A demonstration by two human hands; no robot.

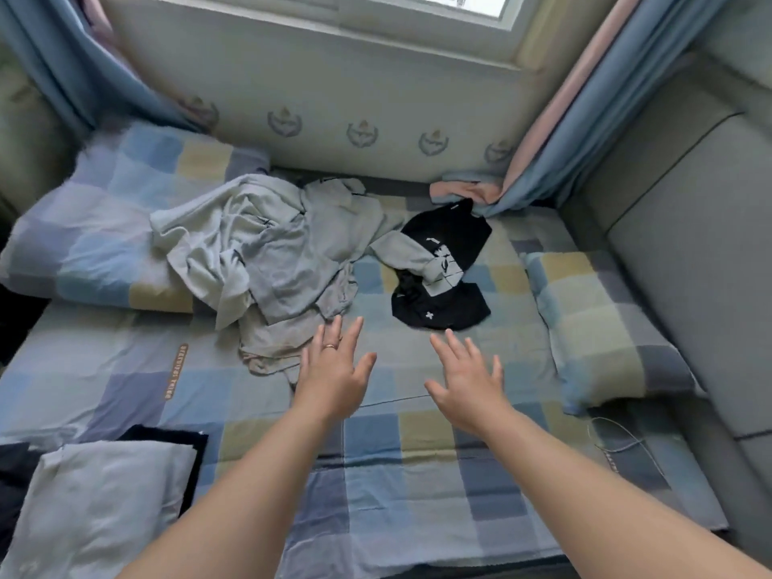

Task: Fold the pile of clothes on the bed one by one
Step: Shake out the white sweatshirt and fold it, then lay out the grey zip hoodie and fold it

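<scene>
Crumpled pile of grey cotton clothes (pixel 267 252) lies toward the far edge of the blue-and-yellow checked bed (pixel 417 453). A black printed T-shirt (pixel 443 277) lies just beside it, partly under a grey sleeve. Left grip (pixel 334 378) and right grip (pixel 468 386) are extended with fingers spread, holding nothing. Judged a reach to take up a garment. The left fingertips are at the pile's near hem, but contact cannot be confirmed.

Looks like a home bedroom: bed (pixel 417 474) under checked sheet, 2 matching pillows (pixel 104 236), blue curtains (pixel 585 131) framing a window (pixel 438 10), crested wallpaper (pixel 363 133).
</scene>
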